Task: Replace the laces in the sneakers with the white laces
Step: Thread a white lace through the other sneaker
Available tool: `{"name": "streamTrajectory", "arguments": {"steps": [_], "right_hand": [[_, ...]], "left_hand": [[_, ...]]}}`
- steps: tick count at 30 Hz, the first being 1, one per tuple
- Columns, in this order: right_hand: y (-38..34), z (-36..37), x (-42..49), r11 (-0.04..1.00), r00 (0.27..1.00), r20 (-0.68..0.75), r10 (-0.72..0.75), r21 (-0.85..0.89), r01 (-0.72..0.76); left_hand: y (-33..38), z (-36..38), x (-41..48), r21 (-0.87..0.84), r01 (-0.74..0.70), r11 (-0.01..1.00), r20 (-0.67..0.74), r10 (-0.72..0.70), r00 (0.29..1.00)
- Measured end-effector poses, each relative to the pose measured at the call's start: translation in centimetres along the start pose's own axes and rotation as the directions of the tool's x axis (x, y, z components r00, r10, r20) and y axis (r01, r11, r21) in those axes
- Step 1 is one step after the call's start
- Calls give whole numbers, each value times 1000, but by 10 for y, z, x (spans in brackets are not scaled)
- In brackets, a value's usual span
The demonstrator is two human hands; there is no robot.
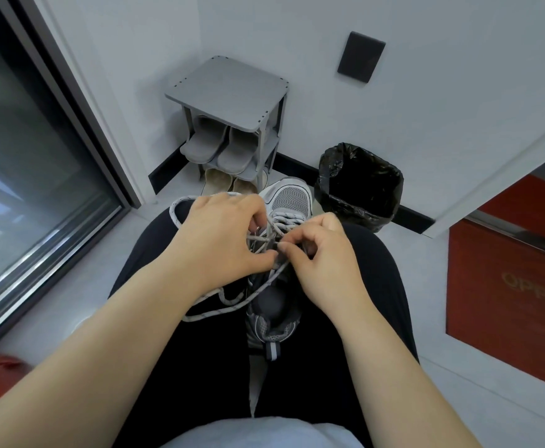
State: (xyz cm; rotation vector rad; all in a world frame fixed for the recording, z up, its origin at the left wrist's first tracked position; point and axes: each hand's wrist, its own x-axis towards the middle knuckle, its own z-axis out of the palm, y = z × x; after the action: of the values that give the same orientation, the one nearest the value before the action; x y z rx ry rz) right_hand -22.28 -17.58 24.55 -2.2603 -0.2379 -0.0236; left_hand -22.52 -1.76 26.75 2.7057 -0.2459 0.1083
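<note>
Where the black-trousered thighs (355, 305) meet, a grey mesh sneaker (272, 324) lies wedged, heel nearest and toe pointing away. A speckled pale lace (232, 308) trails loose off the sneaker's left side onto the thigh. Over the sneaker's eyelets, the left hand (219, 240) curls its fingers down around lace strands, while the right hand (323, 257) pinches the lace between thumb and forefinger, the other fingers folded in. Just beyond the sneaker's toe to the right stands a bin (339, 202) lined with a black bag. Beyond the toe to the left, a grey shoe rack (229, 85) holds grey slippers (219, 143).
</note>
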Motion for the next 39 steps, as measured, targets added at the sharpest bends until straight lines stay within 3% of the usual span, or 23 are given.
{"name": "streamTrajectory", "arguments": {"steps": [4,7,10,12,14,17,18,20,22,24,26,29,32,34,36,37,39], "right_hand": [[4,-16,-7,997,993,-114,17,71,-8],[4,-28,-7,935,975,-172,140,346,-73],[-6,-22,-11,745,986,55,156,649,-154],[-12,-16,-13,798,986,157,63,585,-144],[-12,-23,-8,816,997,82,4,575,-51],[-13,-54,3,641,981,-165,105,765,60],[-13,-61,5,653,968,-216,128,753,82],[-15,-60,5,885,974,-223,29,459,79],[-14,-40,3,998,998,16,-67,9,67],[-11,-19,0,976,984,169,-49,-200,83],[-8,-9,0,975,987,151,-58,-202,88],[-8,-13,-2,995,995,46,-89,-30,90],[-15,-38,-3,972,979,-197,-52,214,94],[-21,-60,-3,849,932,-355,68,511,133],[-31,-72,-5,535,926,-303,223,833,144],[-35,-72,-6,383,934,-253,251,912,145],[-43,-71,-8,198,931,-224,289,965,171]], "left_hand": [[-7,1,-6,28,30,999,-103,-27,994],[-8,5,-9,74,12,997,-167,1,986],[-9,7,-8,89,12,996,-133,0,991],[-11,6,-6,95,19,995,-88,-11,996],[-12,6,-6,98,19,995,-42,-15,999],[-14,6,-4,80,33,996,-1,-34,999],[-15,5,-3,77,34,996,12,-35,999],[-16,6,-2,79,25,997,33,-27,999],[-16,6,-1,81,11,997,32,-14,999],[-15,7,-2,84,-4,996,20,2,1000],[-13,7,-4,86,-21,996,22,19,1000],[-13,6,-4,61,-22,998,22,20,1000],[-15,6,-3,29,-14,999,18,13,1000],[-15,6,-3,11,-12,1000,16,11,1000],[-15,7,-3,-9,-7,1000,22,8,1000],[-15,7,-3,-18,-7,1000,27,7,1000],[-16,7,-3,-39,-9,999,31,10,999]]}}
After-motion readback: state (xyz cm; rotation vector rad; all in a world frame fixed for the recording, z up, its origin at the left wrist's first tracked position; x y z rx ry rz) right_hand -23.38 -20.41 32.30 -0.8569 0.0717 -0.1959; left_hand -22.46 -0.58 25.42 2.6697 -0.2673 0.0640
